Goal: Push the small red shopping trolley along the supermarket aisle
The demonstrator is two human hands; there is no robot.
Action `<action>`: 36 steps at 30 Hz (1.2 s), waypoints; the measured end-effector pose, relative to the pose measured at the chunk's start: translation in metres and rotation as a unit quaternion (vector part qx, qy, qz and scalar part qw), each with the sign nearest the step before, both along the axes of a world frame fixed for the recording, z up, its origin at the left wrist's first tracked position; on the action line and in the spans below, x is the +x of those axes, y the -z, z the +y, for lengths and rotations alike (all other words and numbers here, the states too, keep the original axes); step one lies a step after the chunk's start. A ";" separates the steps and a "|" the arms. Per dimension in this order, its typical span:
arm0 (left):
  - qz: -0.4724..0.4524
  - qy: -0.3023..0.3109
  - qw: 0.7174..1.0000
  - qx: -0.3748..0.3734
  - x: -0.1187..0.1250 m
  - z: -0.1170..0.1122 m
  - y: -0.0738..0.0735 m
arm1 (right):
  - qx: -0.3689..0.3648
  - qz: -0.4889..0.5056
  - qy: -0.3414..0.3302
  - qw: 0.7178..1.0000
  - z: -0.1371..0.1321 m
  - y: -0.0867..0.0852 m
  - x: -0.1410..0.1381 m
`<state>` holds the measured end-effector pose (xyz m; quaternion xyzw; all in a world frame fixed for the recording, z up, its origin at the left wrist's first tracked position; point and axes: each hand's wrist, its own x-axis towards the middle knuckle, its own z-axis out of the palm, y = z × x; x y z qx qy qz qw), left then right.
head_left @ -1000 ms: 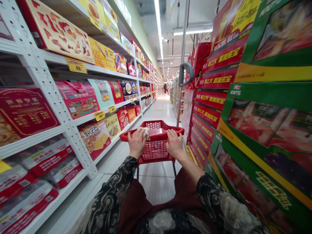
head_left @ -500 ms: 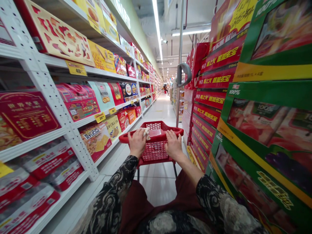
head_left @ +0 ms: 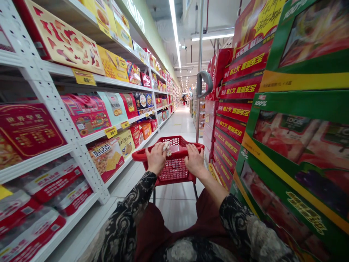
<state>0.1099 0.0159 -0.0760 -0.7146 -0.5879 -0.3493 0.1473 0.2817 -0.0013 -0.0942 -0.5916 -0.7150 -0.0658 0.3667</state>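
Note:
Straight in front of me stands a red shopping cart with a plastic mesh basket. My left hand is closed over the left half of the red cart handle. A crumpled white tissue or cloth sticks out by its fingertips, against the handle. Curled over the right part of the same handle is my right hand, its fingers bent across the top. Between the hands a reddish flat panel shows at the handle. My palms are hidden from view.
White shelves with boxed snacks and yellow price tags line the left. To the right rise stacked red drink cartons and green juice boxes. A metal pole with a grey hook stands near the cart. Tiled aisle floor stretches ahead.
My left hand has slid slightly right along the handle with the white tissue or cloth. My right hand's fingers have shifted a little on the handle. The cart stays nearly in place.

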 end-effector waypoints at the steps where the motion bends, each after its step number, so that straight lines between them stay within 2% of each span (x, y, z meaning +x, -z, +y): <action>1: -0.001 0.000 1.000 -0.004 0.002 0.001 0.000 | 0.003 0.002 -0.008 1.000 0.000 0.000 -0.001; 6: 0.028 0.074 0.997 -0.021 0.030 0.002 0.003 | 0.046 0.009 -0.112 0.993 0.001 -0.007 -0.012; 9: 0.038 0.098 0.994 -0.035 0.033 0.005 0.006 | 0.048 0.001 -0.155 0.987 0.003 -0.016 -0.022; 14: 0.032 0.083 0.993 -0.083 0.007 0.007 0.012 | -0.004 -0.040 -0.110 0.993 0.009 -0.023 -0.044; 19: 0.058 0.058 0.992 -0.092 -0.007 -0.003 0.015 | 0.005 -0.058 -0.084 0.995 0.012 -0.023 -0.054; 22: 0.074 0.047 0.993 -0.078 -0.006 -0.007 0.014 | 0.019 -0.054 -0.091 0.994 0.010 -0.020 -0.039; 26: 0.099 0.034 0.992 -0.070 -0.005 -0.008 0.011 | 0.035 -0.044 -0.069 0.996 0.011 -0.010 0.008; 31: 0.112 0.036 0.990 -0.076 -0.006 -0.010 0.009 | 0.033 -0.005 0.049 0.998 0.024 -0.005 0.068; 33: 0.113 0.032 0.990 -0.073 -0.005 -0.010 0.010 | 0.027 0.015 0.083 0.996 0.028 -0.003 0.078; 36: 0.113 0.021 0.991 -0.066 -0.003 -0.009 0.012 | 0.036 0.023 0.074 0.996 0.024 0.000 0.070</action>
